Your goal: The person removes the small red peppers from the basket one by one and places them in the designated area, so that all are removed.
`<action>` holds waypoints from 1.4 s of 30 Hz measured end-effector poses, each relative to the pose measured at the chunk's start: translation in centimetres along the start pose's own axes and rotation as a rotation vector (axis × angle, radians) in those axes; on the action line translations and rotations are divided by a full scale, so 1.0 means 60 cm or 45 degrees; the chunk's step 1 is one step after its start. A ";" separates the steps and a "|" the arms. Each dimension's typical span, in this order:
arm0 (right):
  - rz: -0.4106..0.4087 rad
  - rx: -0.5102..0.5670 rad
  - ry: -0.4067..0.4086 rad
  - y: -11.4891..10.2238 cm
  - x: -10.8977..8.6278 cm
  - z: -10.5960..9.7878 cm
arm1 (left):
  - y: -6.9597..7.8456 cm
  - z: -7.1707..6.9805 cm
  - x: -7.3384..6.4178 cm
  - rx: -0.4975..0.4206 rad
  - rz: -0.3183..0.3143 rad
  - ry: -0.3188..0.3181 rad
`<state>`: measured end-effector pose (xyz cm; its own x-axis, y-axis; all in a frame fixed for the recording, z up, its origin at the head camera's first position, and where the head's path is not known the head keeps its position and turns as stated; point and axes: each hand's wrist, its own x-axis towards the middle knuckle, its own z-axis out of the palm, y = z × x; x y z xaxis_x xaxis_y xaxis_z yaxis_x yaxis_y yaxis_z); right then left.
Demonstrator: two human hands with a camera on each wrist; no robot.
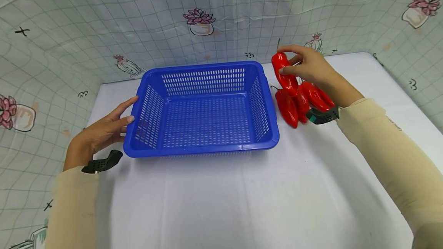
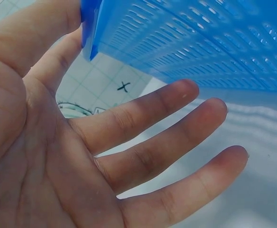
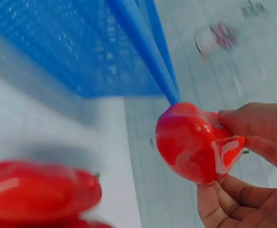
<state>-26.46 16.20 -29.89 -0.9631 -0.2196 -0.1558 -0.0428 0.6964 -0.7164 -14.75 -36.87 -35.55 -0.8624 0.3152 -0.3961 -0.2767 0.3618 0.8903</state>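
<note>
A long red pepper (image 1: pixel 284 73) with a thin stem is pinched between the thumb and fingers of my right hand (image 1: pixel 311 64), raised above the other peppers. In the right wrist view its glossy end (image 3: pixel 190 142) faces the camera, just beside the basket's rim. My left hand (image 1: pixel 104 130) is at the left side of a blue plastic basket (image 1: pixel 200 153), thumb and index finger touching its rim. Seen from the left wrist, the other three fingers (image 2: pixel 152 156) extend straight under the basket's side, apart from it. No pepper shows inside the basket.
Several more red peppers (image 1: pixel 287 108) lie in a pile on the white table (image 1: pixel 214 203), right of the basket. A printed grid cloth (image 1: pixel 235 22) stands behind the table and along both sides.
</note>
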 end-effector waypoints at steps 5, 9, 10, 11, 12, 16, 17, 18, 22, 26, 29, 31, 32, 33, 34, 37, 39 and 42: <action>0.062 0.057 0.098 0.056 -0.005 -0.039 | 0.001 0.000 0.000 0.015 0.009 0.001; 0.147 0.113 0.158 0.105 -0.007 -0.069 | 0.001 0.000 -0.001 0.030 0.010 0.011; 0.163 0.127 0.165 0.117 -0.008 -0.075 | 0.001 0.001 -0.001 0.033 0.008 0.015; 0.176 0.146 0.170 0.129 -0.009 -0.081 | 0.000 0.001 -0.001 0.035 0.006 0.016; 0.189 0.160 0.172 0.140 -0.011 -0.086 | 0.000 0.001 -0.001 0.035 0.005 0.017; 0.224 0.183 0.182 0.180 -0.015 -0.100 | 0.000 0.001 -0.002 0.019 0.003 0.016; 0.236 0.186 0.184 0.189 -0.016 -0.103 | 0.000 0.000 -0.002 0.016 0.005 0.015; 0.252 0.185 0.185 0.198 -0.017 -0.106 | 0.000 0.000 -0.002 0.014 0.007 0.012; 0.314 0.155 0.191 0.231 -0.020 -0.112 | -0.002 -0.001 0.000 0.020 0.004 0.008; 0.376 0.134 0.183 0.258 -0.021 -0.112 | -0.004 -0.001 0.001 0.021 -0.005 0.017; 0.406 0.129 0.169 0.275 -0.019 -0.109 | -0.005 -0.001 0.002 0.019 -0.006 0.026; 0.415 0.122 0.156 0.283 -0.018 -0.107 | -0.006 -0.001 0.001 0.015 -0.005 0.029; 0.416 0.117 0.150 0.287 -0.017 -0.105 | -0.006 -0.001 0.001 0.013 -0.004 0.029; 0.415 0.118 0.142 0.290 -0.016 -0.103 | -0.006 -0.001 0.000 0.009 -0.004 0.028; 0.415 0.118 0.135 0.292 -0.016 -0.101 | -0.006 -0.001 0.000 0.006 -0.003 0.026; 0.418 0.113 0.113 0.299 -0.014 -0.094 | -0.005 -0.001 -0.001 0.006 0.001 0.019; 0.421 0.094 0.104 0.302 -0.013 -0.091 | -0.003 0.000 -0.002 0.011 0.006 0.011; 0.420 0.077 0.105 0.304 -0.012 -0.087 | -0.002 0.002 0.000 0.000 0.006 0.008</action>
<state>-27.93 32.60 -39.28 -0.9407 0.0688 -0.3322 0.2883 0.6783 -0.6758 -14.65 -36.81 -35.65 -0.8665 0.3114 -0.3901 -0.2721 0.3605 0.8922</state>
